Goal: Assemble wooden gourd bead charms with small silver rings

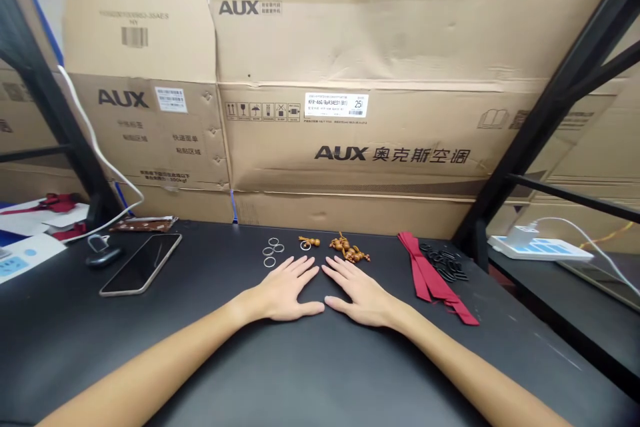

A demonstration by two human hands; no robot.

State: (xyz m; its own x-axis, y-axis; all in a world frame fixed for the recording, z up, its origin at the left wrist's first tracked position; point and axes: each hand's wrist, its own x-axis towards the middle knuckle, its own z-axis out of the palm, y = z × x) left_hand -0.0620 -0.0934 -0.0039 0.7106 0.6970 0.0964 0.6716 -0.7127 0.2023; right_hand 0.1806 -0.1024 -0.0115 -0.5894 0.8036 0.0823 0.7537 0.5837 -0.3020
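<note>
Both palms face down on the black table [320, 373], fingers spread and pointing away from me. My left hand [291, 288] lies open and holds nothing. Just beyond its fingertips are several metal split rings [270, 261] and a brown beaded charm with a ring [313, 241]. My right hand [357, 290] is likewise open, its thumb tip close to the left thumb. Past its fingertips sits a small pile of brown wooden bead charms [350, 250]. Farther right lie dark red ribbon strips [433, 280] and a heap of black clasp-like pieces [447, 263].
On the left are a phone [143, 264], a dark key fob-like item [104, 256] and a brown wrapper [143, 224]. Cardboard sheets [400, 67] stand along the back. Black metal frame posts [540, 120] flank the table. A power strip [540, 249] lies beyond the right post.
</note>
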